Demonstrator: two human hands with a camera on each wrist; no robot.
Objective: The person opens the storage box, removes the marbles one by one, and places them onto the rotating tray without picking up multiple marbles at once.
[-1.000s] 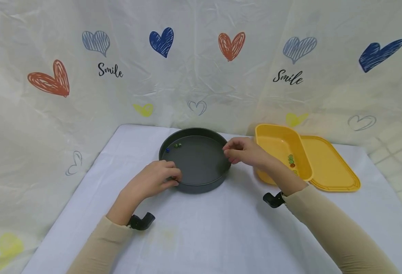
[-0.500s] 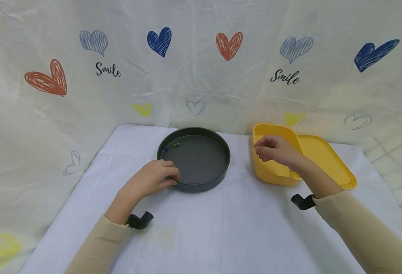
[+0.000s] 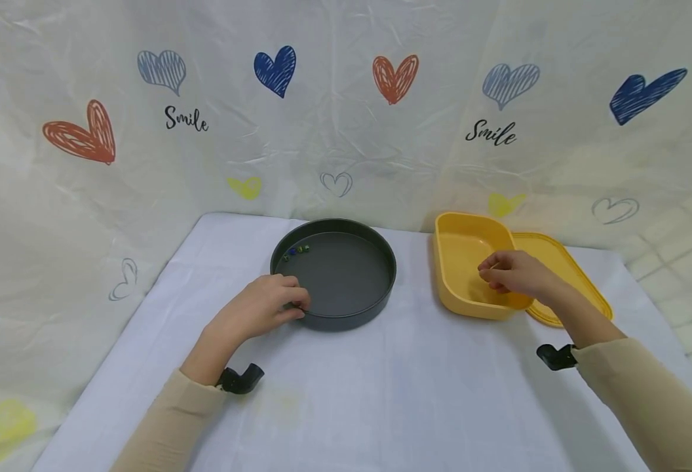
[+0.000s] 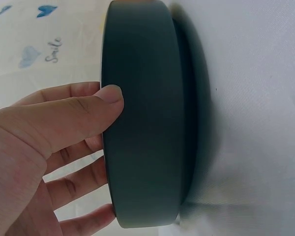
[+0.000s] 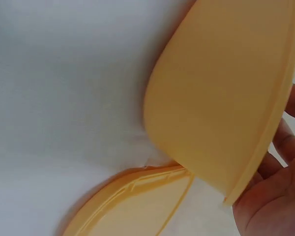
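Observation:
My left hand [image 3: 268, 305] grips the near left rim of a dark round pan [image 3: 335, 322]. In the left wrist view its thumb [image 4: 110, 93] lies on the outer wall, with the other fingers over the rim. Several small beads [image 3: 293, 251], green and blue, lie in the pan along its far left wall. My right hand [image 3: 517, 272] reaches into a yellow rectangular container [image 3: 466, 229], fingers loosely bent and nothing visible between them. The container's wall hides its fingertips in the right wrist view, and the hand covers part of the container floor.
A yellow lid [image 3: 549, 252] lies just right of the container, partly beneath its edge. White cloth [image 3: 381, 387] covers the table. Behind stands a pale curtain [image 3: 334, 131] printed with hearts.
My right hand has moved right from the pan's rim into the yellow container. One more bead shows in the pan, and the blue one has shifted. The left hand keeps its hold.

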